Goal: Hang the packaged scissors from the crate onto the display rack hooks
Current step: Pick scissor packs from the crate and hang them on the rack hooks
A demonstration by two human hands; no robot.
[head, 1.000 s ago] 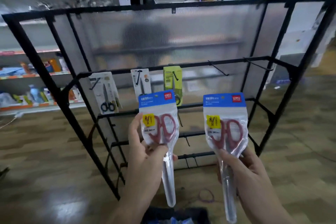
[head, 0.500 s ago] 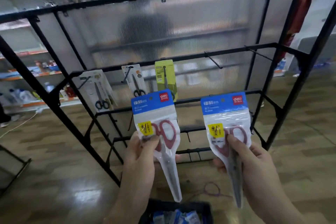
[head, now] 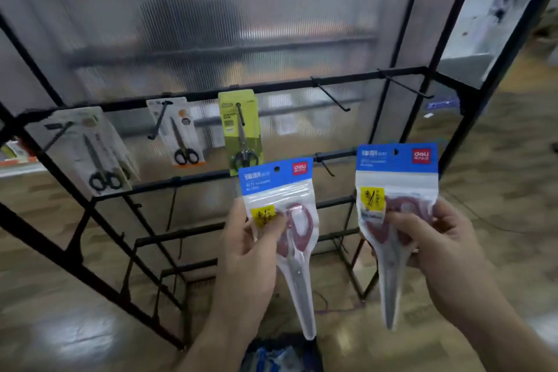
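The left hand [head: 250, 254] pinches one scissors pack [head: 279, 187] at its handles; the right hand [head: 444, 248] pinches a second pack [head: 395, 172], blue top edges above the fingers. Bare hooks [head: 330, 96] jut higher, open air between; the crate [head: 315, 353] lies below.

Black metal display rack [head: 196, 179] on glossy wood-plank floor [head: 498, 190], its upper rail [head: 287, 87] carrying at left a large white scissors card [head: 99, 157], a smaller white scissors card [head: 178, 133], a green scissors card [head: 241, 130], dark crate [head: 314, 353] on near floor.
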